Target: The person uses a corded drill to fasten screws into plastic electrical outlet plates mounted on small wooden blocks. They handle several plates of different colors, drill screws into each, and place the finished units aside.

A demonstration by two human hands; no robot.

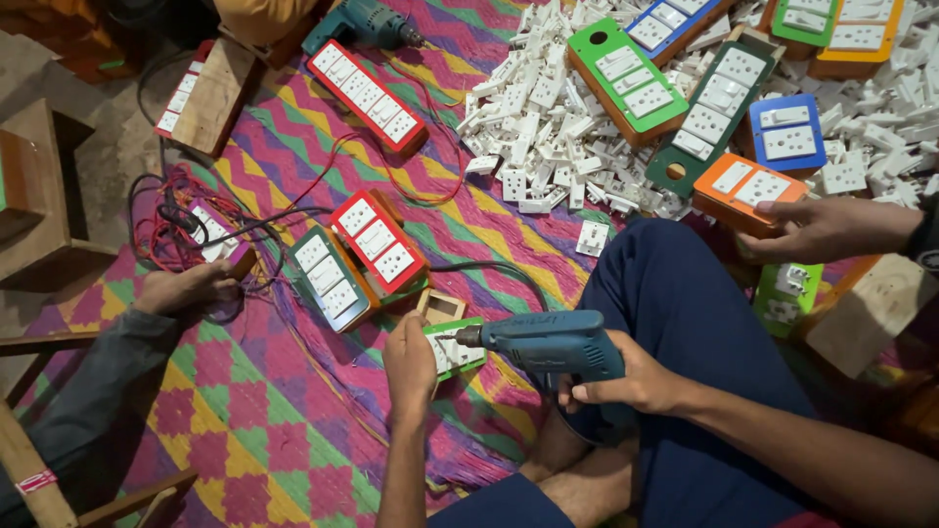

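At the lower centre of the frame, a green switch board (452,349) is gripped upright on the mat (245,411) by the left hand (409,367), steadied so the blue drill (548,344), clasped in the right hand (626,383), meets its face squarely.

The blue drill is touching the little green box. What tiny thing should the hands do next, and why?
Probably squeeze the trigger while holding steady. The right hand grips the blue drill, whose tip already rests on the white face of the small green switch box, and the left hand braces that box from the side. With tip placed and box steadied, driving seems the likely move.
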